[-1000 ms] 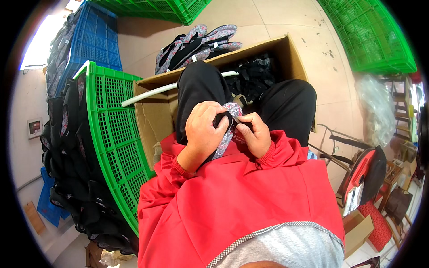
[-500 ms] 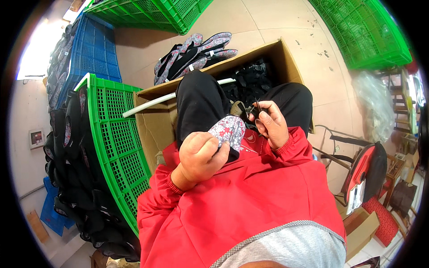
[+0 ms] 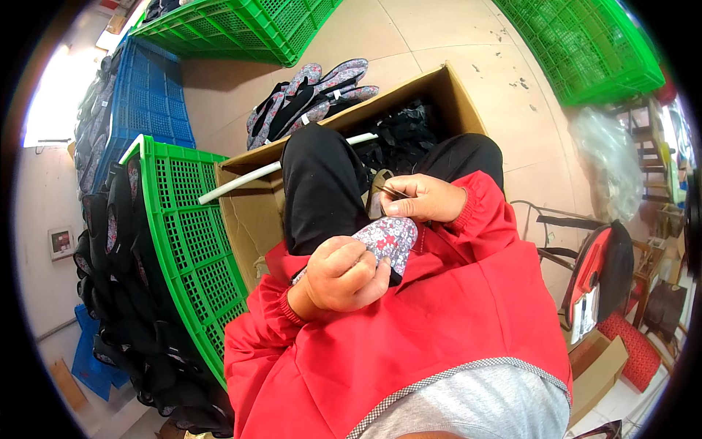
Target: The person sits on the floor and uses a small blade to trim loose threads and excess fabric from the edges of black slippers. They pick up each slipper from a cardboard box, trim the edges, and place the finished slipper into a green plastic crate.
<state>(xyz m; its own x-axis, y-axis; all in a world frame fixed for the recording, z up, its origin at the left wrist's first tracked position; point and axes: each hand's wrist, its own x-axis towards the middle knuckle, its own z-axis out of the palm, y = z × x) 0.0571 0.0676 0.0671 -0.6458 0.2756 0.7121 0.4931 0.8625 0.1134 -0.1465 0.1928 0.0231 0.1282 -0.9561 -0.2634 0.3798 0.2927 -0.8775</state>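
My left hand is closed around a slipper with a grey, red and white floral sole; its dark edge shows under my fingers. Close above the slipper's rounded end, my right hand pinches a thin, dark, pointed tool. It looks like small thread snips or tweezers; my fingers cover the rest. Just beyond the tool, a tan piece lies between my knees, too covered to name.
An open cardboard box holding black pieces stands beyond my knees, a white pipe across its corner. Behind it lie piled floral slippers. A green crate and hanging black slippers flank my left; another green crate is far right.
My right hand has turned, its forearm now coming in from the right, and moved left with the tool. My left hand and the slipper have shifted right and nearer me.
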